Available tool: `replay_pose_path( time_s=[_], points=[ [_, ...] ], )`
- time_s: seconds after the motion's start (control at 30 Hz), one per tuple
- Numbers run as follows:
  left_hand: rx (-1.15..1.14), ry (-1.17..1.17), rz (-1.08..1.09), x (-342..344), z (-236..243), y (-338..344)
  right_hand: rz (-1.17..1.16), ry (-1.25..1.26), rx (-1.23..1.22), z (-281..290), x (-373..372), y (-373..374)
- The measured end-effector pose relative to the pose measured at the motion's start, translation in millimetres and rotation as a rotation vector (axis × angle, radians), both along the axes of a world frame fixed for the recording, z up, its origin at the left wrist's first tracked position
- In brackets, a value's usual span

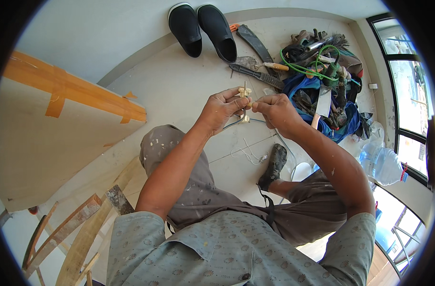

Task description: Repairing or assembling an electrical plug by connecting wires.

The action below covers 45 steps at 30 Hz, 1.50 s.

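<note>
My left hand [219,110] is closed round a small cream plastic fitting [245,91], which looks like an electrical part, with a thin grey metal rod or shaft standing up from it. Close beside it, my right hand [277,110] is pinched shut at the fitting's lower side; whatever lies between thumb and forefinger is too small to make out. Under the fingers a dark cable [234,125] curves down and left. Just below the hands is a second cream piece [245,119], and I cannot tell whether it hangs or lies on the floor.
A blue bag [339,132] heaped with tools and a green cord lies at the right. Black shoes [217,31] and a saw [253,40] lie ahead. A taped board [60,133] leans at left, above wooden strips [79,217]. White wire [248,151] lies between my legs.
</note>
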<state>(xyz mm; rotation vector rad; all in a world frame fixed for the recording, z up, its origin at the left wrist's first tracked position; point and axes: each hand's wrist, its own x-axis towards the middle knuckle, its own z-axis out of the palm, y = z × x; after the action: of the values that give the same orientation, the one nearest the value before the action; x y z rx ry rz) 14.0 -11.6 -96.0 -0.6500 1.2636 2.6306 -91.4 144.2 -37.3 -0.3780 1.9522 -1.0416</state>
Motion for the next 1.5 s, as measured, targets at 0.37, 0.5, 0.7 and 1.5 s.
replay_pose_path(
  time_s=[0.37,0.5,0.7,1.5],
  points=[
    [-0.148,-0.357,-0.136,-22,-95,21,0.155,0.427,0.183,-163,2,61],
    [-0.228,-0.511,-0.157,-28,-120,23,-0.058,0.315,0.359,-200,17,64],
    [-0.373,-0.683,-0.038,-15,-144,29,-0.066,0.45,0.54,-196,2,72],
    [-0.514,-0.617,-0.505,84,313,103,-0.767,-0.025,0.438,276,236,349]
  ],
)
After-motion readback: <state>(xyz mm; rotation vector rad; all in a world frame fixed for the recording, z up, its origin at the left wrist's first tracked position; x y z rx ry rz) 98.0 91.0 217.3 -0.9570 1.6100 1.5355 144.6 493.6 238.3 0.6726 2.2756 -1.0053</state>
